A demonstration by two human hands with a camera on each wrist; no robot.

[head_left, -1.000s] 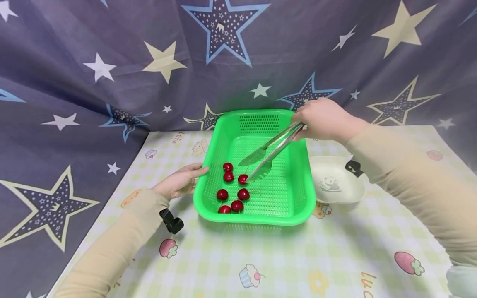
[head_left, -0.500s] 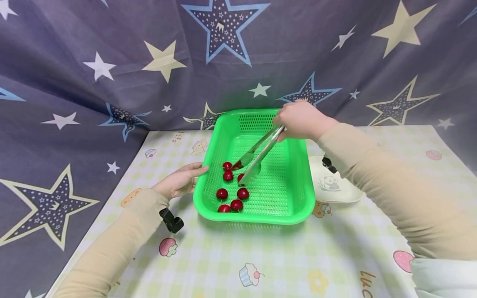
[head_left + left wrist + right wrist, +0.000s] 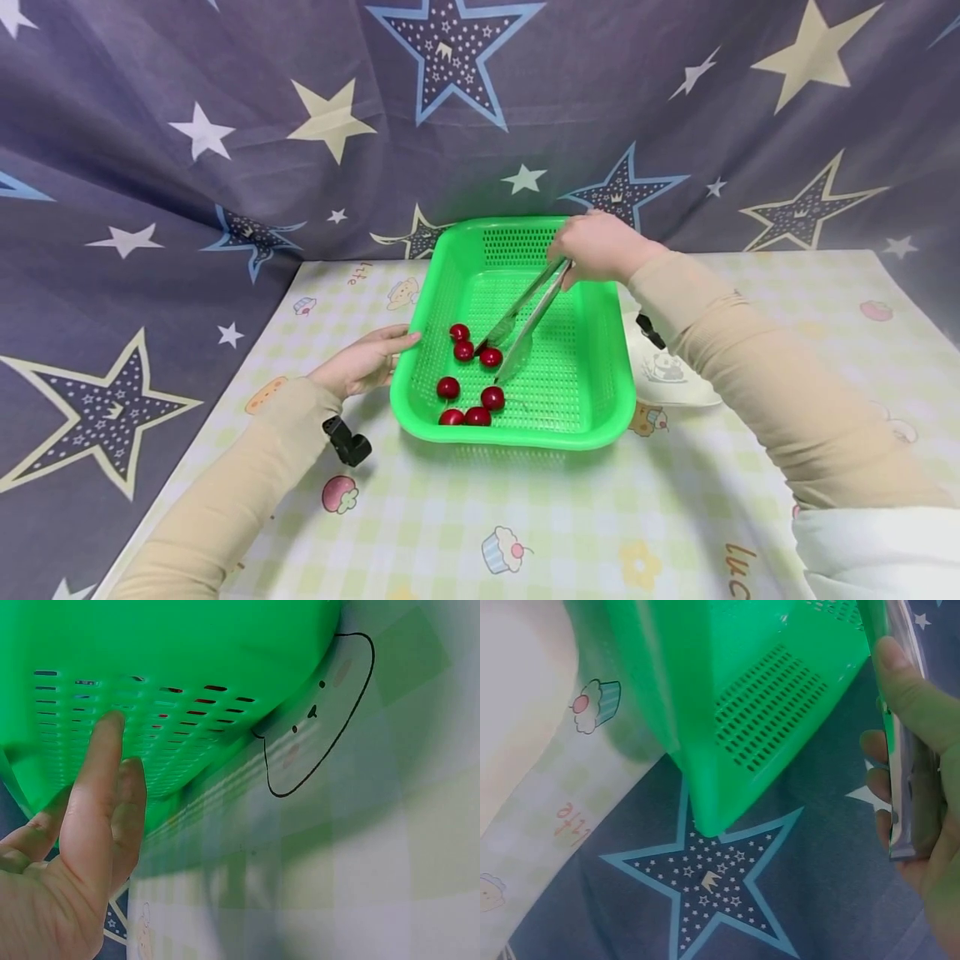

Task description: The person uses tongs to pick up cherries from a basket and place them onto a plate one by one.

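Observation:
Several red cherries (image 3: 448, 387) lie in the left part of a green perforated plastic basket (image 3: 512, 438). My right hand (image 3: 603, 247) grips metal tongs (image 3: 534, 312) that slant down into the basket. Their two tips stand apart on either side of one cherry (image 3: 491, 357). In the right wrist view, the thumb and curled fingers hold the handle end of the tongs (image 3: 907, 787). My left hand (image 3: 367, 362) touches the basket's left side. Its fingers (image 3: 97, 795) reach out fairly straight along the slotted wall in the left wrist view.
A white dish (image 3: 667, 375) with a panda print stands right of the basket, partly hidden by the right forearm. Beneath them lies a checked tablecloth (image 3: 420, 517) with printed pictures. Behind hangs a dark star-patterned curtain (image 3: 255, 75).
My right hand has carried the tongs left, over the cherries, and their tips now straddle one. Some cherries have shifted slightly. The left hand and basket stay put.

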